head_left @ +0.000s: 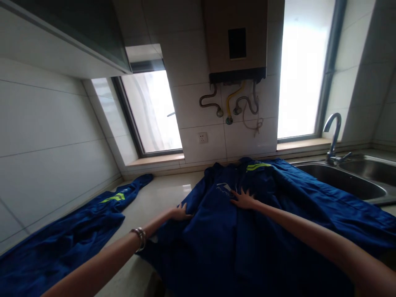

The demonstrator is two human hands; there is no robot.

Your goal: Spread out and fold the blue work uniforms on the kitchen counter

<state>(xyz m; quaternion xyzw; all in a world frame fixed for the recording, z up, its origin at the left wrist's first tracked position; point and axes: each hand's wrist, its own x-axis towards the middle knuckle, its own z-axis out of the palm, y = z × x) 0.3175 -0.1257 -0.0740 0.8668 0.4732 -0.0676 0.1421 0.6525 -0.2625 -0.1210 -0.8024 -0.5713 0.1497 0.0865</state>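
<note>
A dark blue work jacket (213, 231) with a yellow-green reflective strip lies spread over the counter, its lower part reaching toward me. My right hand (244, 199) rests on its chest with fingers spread, beside a small white mark. At the jacket's left side, my left hand (180, 212) lies on the cloth, fingers stretched out and partly apart. A metal bracelet is on the left wrist. More blue cloth (324, 194) extends to the right, up to the sink; whether it is the same garment I cannot tell.
Another blue garment (80, 222) with a yellow-green strip lies along the left wall on the pale counter (161, 192). At the right is a steel sink (374, 192) with a faucet (332, 140). A water heater (236, 37) hangs above, its pipes below it.
</note>
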